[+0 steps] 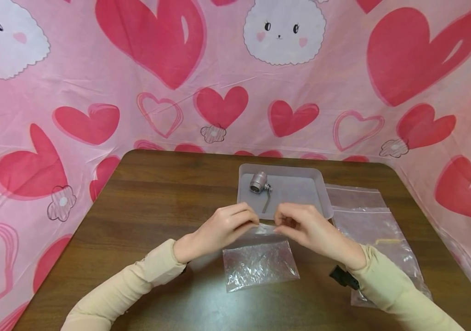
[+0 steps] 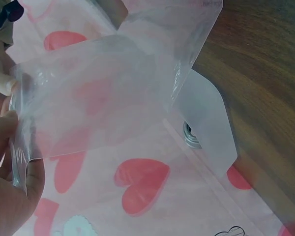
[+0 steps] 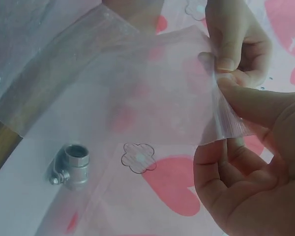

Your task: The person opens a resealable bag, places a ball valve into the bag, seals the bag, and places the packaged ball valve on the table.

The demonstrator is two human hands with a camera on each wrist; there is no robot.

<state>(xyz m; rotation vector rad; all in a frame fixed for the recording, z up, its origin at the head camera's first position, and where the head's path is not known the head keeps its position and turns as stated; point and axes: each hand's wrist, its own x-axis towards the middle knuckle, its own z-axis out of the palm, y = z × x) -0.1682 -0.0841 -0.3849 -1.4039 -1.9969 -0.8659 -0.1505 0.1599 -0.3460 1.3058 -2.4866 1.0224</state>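
Note:
Both hands hold a small clear plastic bag (image 1: 261,266) by its top edge, above the middle of the table. My left hand (image 1: 229,226) pinches the edge on the left between thumb and fingers. On the right, the thumb and fingers of my right hand (image 1: 311,227) pinch the same edge, a short gap away. In the right wrist view the bag (image 3: 157,98) stretches out from the fingertips as a see-through sheet. From the left wrist the bag's gathered edge (image 2: 22,132) shows between the fingers. Whether its mouth is parted, I cannot tell.
Just beyond the hands stands a shallow translucent tray (image 1: 301,188). In it lies a silver cylindrical metal fitting (image 1: 258,181) with a thin lever-like piece (image 1: 267,201). A larger clear zip bag (image 1: 361,230) lies to the right, partly under the right forearm. Heart-patterned cloth (image 1: 223,105) hangs behind the table.

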